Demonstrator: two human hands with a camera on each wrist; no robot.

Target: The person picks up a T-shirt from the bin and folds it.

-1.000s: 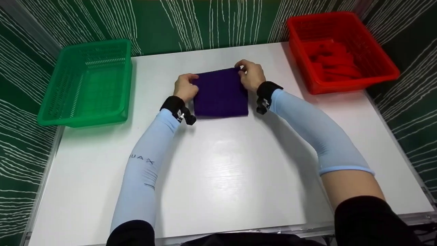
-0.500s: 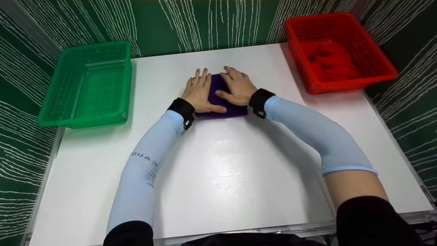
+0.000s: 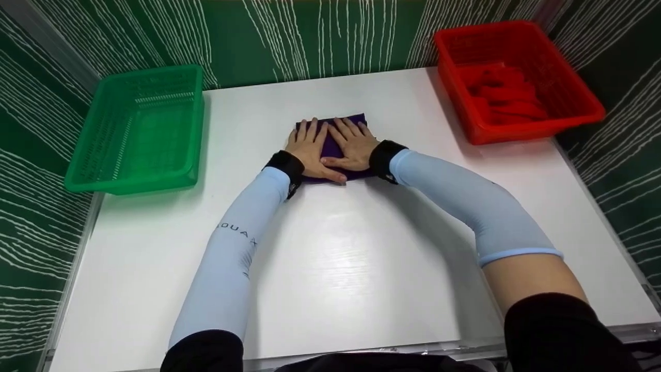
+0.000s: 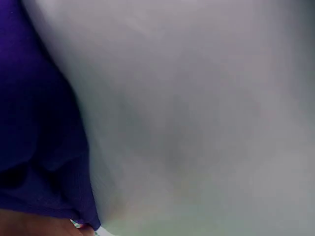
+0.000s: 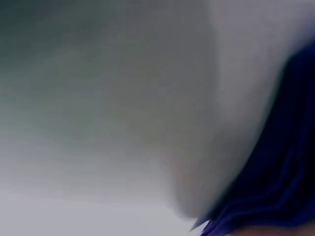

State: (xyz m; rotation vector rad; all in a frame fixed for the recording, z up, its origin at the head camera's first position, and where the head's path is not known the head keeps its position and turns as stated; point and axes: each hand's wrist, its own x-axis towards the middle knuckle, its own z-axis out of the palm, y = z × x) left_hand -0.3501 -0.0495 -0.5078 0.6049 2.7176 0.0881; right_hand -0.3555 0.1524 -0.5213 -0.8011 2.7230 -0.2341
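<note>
A folded purple cloth [image 3: 332,149] lies on the white table near its back, mostly covered by both hands. My left hand [image 3: 310,152] rests flat on its left half with the fingers spread toward the back. On the right half my right hand [image 3: 356,150] lies flat as well, its thumb reaching to the left hand. In the left wrist view the cloth [image 4: 44,123] fills the left side, with a strip of the hand [image 4: 34,223] below it. The right wrist view has layered folds of the cloth [image 5: 275,182] at the right edge.
A green plastic basket [image 3: 131,183] stands at the back left of the white table [image 3: 341,289]. At the back right a red basket [image 3: 537,126] contains red-looking cloth items [image 3: 508,98]. Green walls with white streaks [image 3: 330,41] enclose the table at the back and sides.
One second ago both hands pinched the cloth's far corners. They have since let go, flattened onto the cloth and drawn slightly toward the body, the cloth shifting a little with them.
</note>
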